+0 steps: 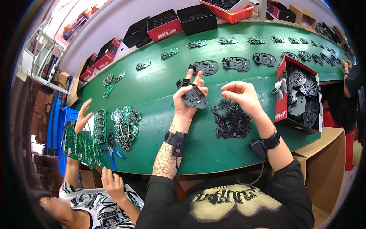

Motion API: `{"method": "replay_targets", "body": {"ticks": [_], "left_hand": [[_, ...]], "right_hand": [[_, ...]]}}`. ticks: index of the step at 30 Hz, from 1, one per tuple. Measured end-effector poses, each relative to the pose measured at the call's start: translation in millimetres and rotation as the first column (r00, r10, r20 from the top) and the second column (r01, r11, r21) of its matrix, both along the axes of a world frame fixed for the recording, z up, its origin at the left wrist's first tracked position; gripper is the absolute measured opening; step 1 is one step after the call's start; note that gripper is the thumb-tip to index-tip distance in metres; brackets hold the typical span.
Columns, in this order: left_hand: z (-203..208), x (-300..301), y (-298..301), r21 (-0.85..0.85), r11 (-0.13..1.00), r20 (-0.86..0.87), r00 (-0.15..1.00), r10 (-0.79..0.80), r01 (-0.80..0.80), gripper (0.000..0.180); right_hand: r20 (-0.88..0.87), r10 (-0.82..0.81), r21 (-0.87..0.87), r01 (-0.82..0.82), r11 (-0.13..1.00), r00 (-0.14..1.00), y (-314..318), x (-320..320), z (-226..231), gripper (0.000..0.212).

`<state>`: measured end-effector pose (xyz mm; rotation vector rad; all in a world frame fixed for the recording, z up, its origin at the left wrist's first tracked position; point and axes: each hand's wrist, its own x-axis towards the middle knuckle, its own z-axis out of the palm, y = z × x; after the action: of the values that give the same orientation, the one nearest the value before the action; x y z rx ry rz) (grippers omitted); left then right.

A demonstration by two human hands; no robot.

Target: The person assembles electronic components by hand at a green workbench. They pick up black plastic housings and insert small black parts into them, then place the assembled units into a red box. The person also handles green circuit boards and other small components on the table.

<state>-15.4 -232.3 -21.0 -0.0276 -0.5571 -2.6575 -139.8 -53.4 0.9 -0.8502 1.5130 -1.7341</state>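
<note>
My left hand [183, 108] grips a black plastic computer mouse base [196, 97], its ribbed inner side facing up, over the green table. Thumb and palm hold it while two fingers stretch up beyond its far end. To the right, my right hand [246, 98] is closed in a pinch, thumb against fingertips; whatever lies between them is too small to make out. Just below that hand, a heap of small black plastic parts [233, 124] is spread on the table. Farther off, a row of similar mouse bases [236, 64] lies beyond my hands.
Circuit boards [227, 40] line the table's far side. A box [281, 95] of black shells stands at right, beside a small fan [281, 89]. At left, a co-worker's hand [114, 184] is near a green board panel [81, 149], a board pile [125, 128] and blue pliers [112, 157].
</note>
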Motion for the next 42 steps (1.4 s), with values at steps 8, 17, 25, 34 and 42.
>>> {"method": "replay_targets", "body": {"ticks": [8,17,25,34,42], "left_hand": [[-5,-1,5,-0.605,0.796,0.339,0.9,0.274,-0.014,0.022],[-14,-4,13,-0.695,0.699,0.199,0.89,0.41,-0.166,0.021],[-19,-7,13,-0.718,0.674,0.202,0.876,0.437,-0.171,0.02],[-22,-6,15,-0.726,0.668,0.214,0.868,0.448,-0.165,0.018],[-25,-7,13,-0.757,0.635,0.212,0.862,0.461,-0.153,0.018]], "right_hand": [[-0.145,0.041,-0.076,-0.052,0.996,0.989,-8,10,-9,0.013],[-0.541,-0.015,-0.018,0.006,1.0,0.841,-15,25,-9,0.011],[-0.625,-0.021,0.01,0.035,0.999,0.78,-15,23,-13,0.011],[-0.625,-0.02,0.016,0.039,0.999,0.78,-16,25,-14,0.011],[-0.605,-0.026,0.032,0.057,0.998,0.796,-17,28,-16,0.012]]}}
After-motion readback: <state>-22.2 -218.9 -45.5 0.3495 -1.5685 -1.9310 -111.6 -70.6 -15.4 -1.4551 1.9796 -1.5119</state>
